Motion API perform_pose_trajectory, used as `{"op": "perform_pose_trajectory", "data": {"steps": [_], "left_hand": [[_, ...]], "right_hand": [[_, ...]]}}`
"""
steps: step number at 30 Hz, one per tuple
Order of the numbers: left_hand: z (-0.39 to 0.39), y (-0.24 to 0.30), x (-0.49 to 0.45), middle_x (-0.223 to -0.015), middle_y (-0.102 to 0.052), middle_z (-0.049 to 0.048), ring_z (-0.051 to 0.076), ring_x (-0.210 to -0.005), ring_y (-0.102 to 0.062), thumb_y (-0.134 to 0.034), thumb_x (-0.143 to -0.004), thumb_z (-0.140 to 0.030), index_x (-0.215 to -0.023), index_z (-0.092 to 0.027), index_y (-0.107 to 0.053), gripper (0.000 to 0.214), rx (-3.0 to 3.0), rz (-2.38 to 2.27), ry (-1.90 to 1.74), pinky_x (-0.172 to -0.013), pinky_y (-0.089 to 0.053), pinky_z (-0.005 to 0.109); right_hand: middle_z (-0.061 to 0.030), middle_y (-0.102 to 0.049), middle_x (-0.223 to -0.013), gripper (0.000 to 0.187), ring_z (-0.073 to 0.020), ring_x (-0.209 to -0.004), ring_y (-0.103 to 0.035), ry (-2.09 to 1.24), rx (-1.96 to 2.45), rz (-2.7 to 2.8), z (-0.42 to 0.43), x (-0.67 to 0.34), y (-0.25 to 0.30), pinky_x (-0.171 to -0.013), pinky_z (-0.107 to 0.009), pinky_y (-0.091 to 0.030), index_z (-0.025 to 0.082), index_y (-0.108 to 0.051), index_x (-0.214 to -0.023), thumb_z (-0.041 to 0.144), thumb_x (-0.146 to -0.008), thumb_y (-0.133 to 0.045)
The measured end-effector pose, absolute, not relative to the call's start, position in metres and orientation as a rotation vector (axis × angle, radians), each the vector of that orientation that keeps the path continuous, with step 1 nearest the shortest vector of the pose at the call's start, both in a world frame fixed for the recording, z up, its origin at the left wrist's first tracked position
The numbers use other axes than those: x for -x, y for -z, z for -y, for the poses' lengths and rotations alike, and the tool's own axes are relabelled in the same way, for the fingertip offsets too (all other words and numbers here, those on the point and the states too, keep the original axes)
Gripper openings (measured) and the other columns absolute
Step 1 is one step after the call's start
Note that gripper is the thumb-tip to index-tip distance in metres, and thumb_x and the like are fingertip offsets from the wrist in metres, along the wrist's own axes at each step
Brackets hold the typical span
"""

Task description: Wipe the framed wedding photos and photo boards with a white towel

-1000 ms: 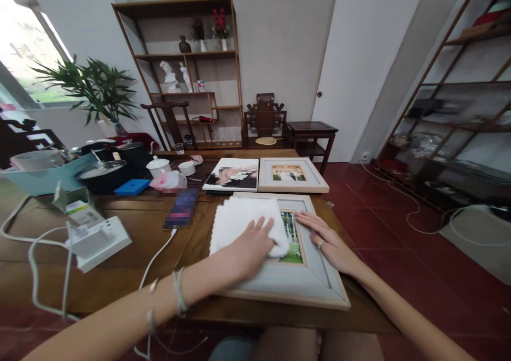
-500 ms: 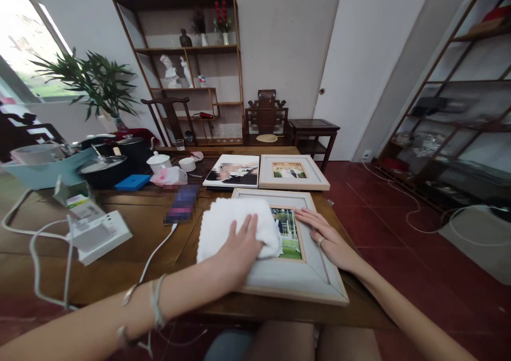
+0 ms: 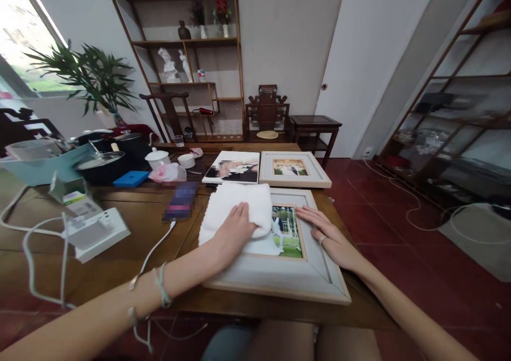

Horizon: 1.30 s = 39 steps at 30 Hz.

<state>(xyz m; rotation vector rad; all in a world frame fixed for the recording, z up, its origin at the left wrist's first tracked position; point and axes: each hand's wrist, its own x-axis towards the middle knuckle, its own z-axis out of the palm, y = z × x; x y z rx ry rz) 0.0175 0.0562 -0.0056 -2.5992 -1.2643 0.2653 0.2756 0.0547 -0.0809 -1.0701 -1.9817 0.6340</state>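
A large grey picture frame (image 3: 303,276) with a wooden edge lies flat on the wooden table (image 3: 131,233) in front of me. A white folded cloth (image 3: 239,201) covers its left half. My left hand (image 3: 229,236) presses flat on the cloth, fingers together and stretched out. My right hand (image 3: 327,236) lies flat and open on the frame's right border, a ring on one finger. Part of the photo (image 3: 285,230) shows between the two hands.
Two more pictures, a canvas print (image 3: 233,167) and a small white frame (image 3: 293,168), lie behind. A phone (image 3: 180,203) on a cable, a white power strip (image 3: 98,233), pots, a teapot and a blue box crowd the left. Shelves, chairs and a plant stand behind.
My left hand has slid the cloth leftward and away from me across the frame, uncovering more of the photo. The right hand has stayed on the frame's right border.
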Motion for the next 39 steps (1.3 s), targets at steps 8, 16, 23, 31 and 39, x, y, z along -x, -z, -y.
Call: {"op": "perform_pose_trajectory", "data": {"steps": [8, 16, 23, 31, 39], "left_hand": [[0.003, -0.041, 0.009, -0.116, -0.057, 0.0121, 0.023, -0.097, -0.060, -0.056, -0.062, 0.003, -0.095, -0.015, -0.061, 0.038, 2.841, 1.350, -0.241, -0.082, -0.048, 0.032], [-0.088, -0.012, 0.004, -0.143, -0.031, 0.0140, 0.029, -0.133, -0.025, -0.049, -0.072, 0.002, -0.088, -0.011, -0.067, 0.028, 2.495, 1.158, -0.021, -0.106, -0.026, 0.043], [-0.101, 0.024, 0.002, -0.129, -0.047, 0.0170, 0.027, -0.125, -0.039, -0.048, -0.078, -0.011, -0.095, -0.010, -0.066, 0.025, 2.496, 1.201, -0.036, -0.105, -0.027, 0.039], [-0.058, 0.011, -0.005, -0.115, -0.056, 0.0205, 0.027, -0.119, -0.045, -0.044, -0.075, -0.003, -0.088, -0.008, -0.068, 0.028, 2.534, 1.265, -0.215, -0.101, -0.032, 0.040], [0.030, -0.006, -0.006, -0.122, -0.053, 0.0230, 0.032, -0.121, -0.043, -0.061, -0.072, -0.017, -0.093, -0.011, -0.069, 0.024, 2.671, 1.260, -0.689, -0.097, -0.036, 0.043]], "right_hand": [[-0.0011, -0.046, -0.138, 0.044, -0.0237, -0.133, -0.031, -0.629, 1.061, 1.983, -0.054, -0.275, 0.082, -0.109, -0.052, -0.023, 0.032, -0.048, -0.128, 0.018, -0.088, -0.039], [-0.0020, -0.046, -0.138, 0.045, -0.0230, -0.133, -0.030, -0.623, 1.068, 1.992, -0.054, -0.275, 0.081, -0.109, -0.053, -0.022, 0.031, -0.048, -0.128, 0.016, -0.087, -0.039], [-0.0021, -0.046, -0.137, 0.045, -0.0228, -0.132, -0.032, -0.635, 1.087, 1.970, -0.054, -0.274, 0.079, -0.110, -0.051, -0.022, 0.030, -0.050, -0.127, 0.015, -0.085, -0.040], [-0.0020, -0.047, -0.137, 0.051, -0.0233, -0.131, -0.035, -0.652, 1.092, 1.919, -0.055, -0.275, 0.082, -0.111, -0.052, -0.021, 0.029, -0.050, -0.127, 0.011, -0.081, -0.041], [-0.0026, -0.048, -0.136, 0.051, -0.0238, -0.130, -0.036, -0.635, 1.093, 1.892, -0.054, -0.273, 0.083, -0.110, -0.052, -0.022, 0.029, -0.051, -0.126, 0.010, -0.080, -0.040]]}}
